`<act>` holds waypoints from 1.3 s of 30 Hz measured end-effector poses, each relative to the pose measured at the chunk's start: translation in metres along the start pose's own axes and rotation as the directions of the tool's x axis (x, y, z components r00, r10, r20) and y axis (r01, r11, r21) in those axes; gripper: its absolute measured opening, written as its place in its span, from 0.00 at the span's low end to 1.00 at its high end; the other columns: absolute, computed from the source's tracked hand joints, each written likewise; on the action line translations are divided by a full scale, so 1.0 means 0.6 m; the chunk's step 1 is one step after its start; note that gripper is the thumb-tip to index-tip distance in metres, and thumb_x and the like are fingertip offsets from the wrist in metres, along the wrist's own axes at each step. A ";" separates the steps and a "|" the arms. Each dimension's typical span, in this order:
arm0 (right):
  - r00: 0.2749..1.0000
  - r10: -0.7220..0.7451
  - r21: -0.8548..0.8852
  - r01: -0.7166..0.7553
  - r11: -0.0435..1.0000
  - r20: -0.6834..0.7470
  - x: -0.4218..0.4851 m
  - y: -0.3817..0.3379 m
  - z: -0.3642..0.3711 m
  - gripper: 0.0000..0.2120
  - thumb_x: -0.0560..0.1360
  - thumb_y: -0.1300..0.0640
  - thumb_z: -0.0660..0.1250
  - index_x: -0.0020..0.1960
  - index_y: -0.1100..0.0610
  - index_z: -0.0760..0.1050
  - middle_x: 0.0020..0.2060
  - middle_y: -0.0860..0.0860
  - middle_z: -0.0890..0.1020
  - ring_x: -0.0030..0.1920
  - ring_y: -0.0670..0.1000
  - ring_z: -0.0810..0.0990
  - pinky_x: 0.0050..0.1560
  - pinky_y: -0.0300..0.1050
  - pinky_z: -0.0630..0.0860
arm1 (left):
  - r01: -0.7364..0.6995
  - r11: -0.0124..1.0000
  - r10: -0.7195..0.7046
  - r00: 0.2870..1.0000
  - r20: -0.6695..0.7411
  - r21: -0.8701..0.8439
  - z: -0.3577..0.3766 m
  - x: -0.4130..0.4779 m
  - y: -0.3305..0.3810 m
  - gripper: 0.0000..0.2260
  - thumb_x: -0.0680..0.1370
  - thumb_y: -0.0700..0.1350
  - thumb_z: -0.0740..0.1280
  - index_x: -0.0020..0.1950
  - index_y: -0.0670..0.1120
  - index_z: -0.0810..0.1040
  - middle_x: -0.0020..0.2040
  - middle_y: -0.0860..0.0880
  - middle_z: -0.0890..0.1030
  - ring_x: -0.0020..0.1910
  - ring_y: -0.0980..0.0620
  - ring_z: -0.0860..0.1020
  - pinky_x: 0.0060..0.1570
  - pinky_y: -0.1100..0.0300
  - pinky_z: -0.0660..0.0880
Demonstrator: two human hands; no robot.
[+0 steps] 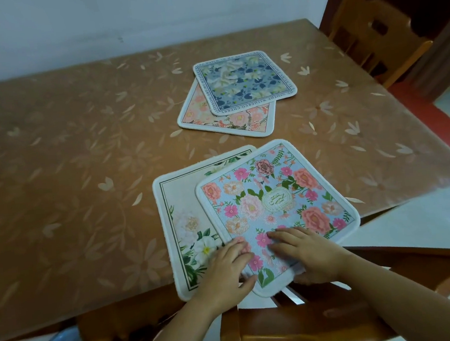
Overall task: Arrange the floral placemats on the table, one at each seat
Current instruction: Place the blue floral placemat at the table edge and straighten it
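- A wooden chair back stands nearest, pushed up to the counter's near edge.
- The left hand rests on the near left edge of the blue mat. Its fingers lie spread and released on top, and its thumb lies across the border.
- The right hand grasps the same mat at its near edge. Its fingers lie flat on the flowers, and the thumb seems tucked beneath.
- The blue mat, printed with pink and peach flowers, lies turned at an angle at the near right of the counter. Its near corner hangs past the edge.
- It lies partly over a cream mat with a green line border and white flowers, which shows to its left.
- Farther back, near the counter's middle and apart from the near pair, a navy mat with lettering round its rim lies askew on a peach mat.
- The counter carries a brown cover with pale leaf prints.
- A second chair stands at the far right corner, and a pale wall lies behind.
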State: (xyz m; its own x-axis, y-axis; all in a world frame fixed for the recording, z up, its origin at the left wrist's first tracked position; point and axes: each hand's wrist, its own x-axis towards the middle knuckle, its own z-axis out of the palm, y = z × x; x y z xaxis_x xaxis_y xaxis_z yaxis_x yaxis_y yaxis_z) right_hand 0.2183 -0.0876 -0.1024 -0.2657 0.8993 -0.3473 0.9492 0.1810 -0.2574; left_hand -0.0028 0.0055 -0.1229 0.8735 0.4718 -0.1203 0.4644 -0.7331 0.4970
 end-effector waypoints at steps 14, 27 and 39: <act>0.987 0.103 0.286 -0.064 0.956 -0.125 0.005 -0.028 -0.041 0.22 0.71 0.46 0.67 0.64 0.50 0.71 0.60 0.46 0.77 0.55 0.44 0.74 0.51 0.32 0.67 | -0.011 0.984 0.006 1.000 -0.027 -0.177 -0.016 -0.002 0.021 0.19 0.76 0.54 0.63 0.65 0.51 0.70 0.63 0.54 0.71 0.61 0.60 0.65 0.57 0.70 0.59; 0.919 0.304 0.465 -0.160 0.870 -0.252 0.034 -0.070 -0.076 0.06 0.73 0.52 0.68 0.47 0.53 0.78 0.44 0.47 0.80 0.43 0.44 0.77 0.45 0.37 0.76 | 0.057 0.976 -0.114 0.956 -0.269 -0.212 -0.069 0.007 0.027 0.09 0.77 0.42 0.63 0.55 0.45 0.78 0.51 0.50 0.79 0.48 0.54 0.76 0.49 0.64 0.72; 0.824 0.422 0.579 -0.145 0.802 -0.378 0.050 -0.077 -0.102 0.07 0.71 0.63 0.70 0.41 0.52 0.76 0.36 0.43 0.75 0.39 0.44 0.74 0.39 0.28 0.68 | 0.128 0.971 -0.208 0.870 -0.447 -0.202 -0.163 -0.025 -0.045 0.08 0.75 0.38 0.65 0.52 0.42 0.80 0.50 0.46 0.81 0.48 0.50 0.78 0.48 0.57 0.75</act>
State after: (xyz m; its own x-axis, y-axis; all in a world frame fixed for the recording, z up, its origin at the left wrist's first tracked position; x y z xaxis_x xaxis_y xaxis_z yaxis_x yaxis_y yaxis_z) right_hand 0.1770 -0.0445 -0.0458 0.2456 0.9679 -0.0535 0.7027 -0.2158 -0.6780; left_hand -0.0425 0.0662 -0.0507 0.5982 0.7817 0.1765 0.5329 -0.5525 0.6409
